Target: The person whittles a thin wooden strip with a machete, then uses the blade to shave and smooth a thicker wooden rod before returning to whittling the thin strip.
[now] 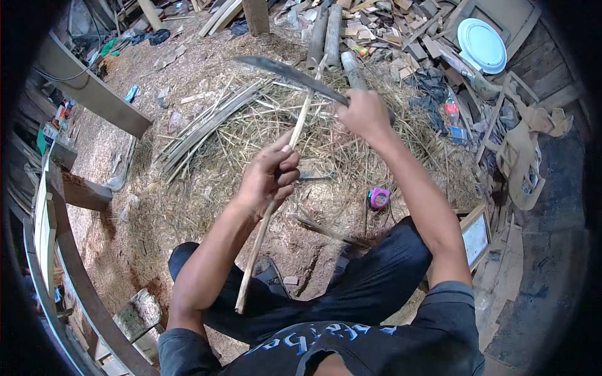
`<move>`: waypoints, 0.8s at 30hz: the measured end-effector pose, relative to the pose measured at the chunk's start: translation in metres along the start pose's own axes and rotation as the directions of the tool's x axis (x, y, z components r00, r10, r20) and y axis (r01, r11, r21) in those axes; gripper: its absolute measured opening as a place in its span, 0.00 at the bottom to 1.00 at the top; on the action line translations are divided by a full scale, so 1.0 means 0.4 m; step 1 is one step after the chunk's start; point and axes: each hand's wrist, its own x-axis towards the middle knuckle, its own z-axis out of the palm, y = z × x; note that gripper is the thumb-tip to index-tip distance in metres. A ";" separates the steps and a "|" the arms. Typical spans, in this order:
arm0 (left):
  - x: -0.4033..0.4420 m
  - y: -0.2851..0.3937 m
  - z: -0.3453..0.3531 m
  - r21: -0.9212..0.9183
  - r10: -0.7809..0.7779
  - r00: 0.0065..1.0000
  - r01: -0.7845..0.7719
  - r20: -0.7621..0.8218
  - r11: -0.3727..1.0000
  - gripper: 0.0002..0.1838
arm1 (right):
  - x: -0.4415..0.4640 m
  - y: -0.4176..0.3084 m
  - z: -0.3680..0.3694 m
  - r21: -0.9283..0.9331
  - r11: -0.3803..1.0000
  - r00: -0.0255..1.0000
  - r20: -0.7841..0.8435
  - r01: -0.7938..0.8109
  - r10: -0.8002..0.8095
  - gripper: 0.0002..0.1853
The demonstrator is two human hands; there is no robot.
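My left hand (pixel 271 172) is closed around the middle of a long, thin wooden stick (pixel 256 260). The stick slants from near my lap up and away from me. In my right hand (pixel 365 114) is the handle of a machete (pixel 285 70), its dark blade pointing left. The blade crosses the upper part of the stick; whether it touches the wood I cannot tell. Beyond my hands lies a heap of thin shavings and split strips (pixel 251 135). A pink tape measure (pixel 379 198) rests on the ground below my right forearm.
Longer split strips (pixel 210 125) lie at the left of the heap. Round poles (pixel 332 37) and scrap wood (pixel 401 31) are at the back. A white lid-like disc (pixel 481 45) leans at the far right. A wooden post (pixel 94 88) stands left.
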 end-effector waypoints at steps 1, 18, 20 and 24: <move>-0.006 0.001 0.016 -0.004 0.010 0.999 -0.011 -0.030 1.000 0.10 | -0.022 -0.008 -0.001 -0.025 0.997 0.997 -0.026 0.073 -0.073 0.10; 0.036 0.022 -0.048 -0.343 -0.069 0.997 0.055 -0.028 0.938 0.08 | -0.101 -0.088 0.046 -0.097 0.904 0.909 0.004 0.416 -0.417 0.08; 0.026 0.018 -0.048 -0.359 -0.068 0.996 0.086 0.065 0.929 0.11 | -0.078 -0.077 0.010 -0.030 0.948 0.949 0.019 0.316 -0.316 0.09; 0.019 0.009 -0.035 -0.259 0.002 0.996 0.021 0.088 0.966 0.26 | -0.074 -0.066 0.013 -0.063 0.952 0.952 -0.049 0.299 -0.303 0.08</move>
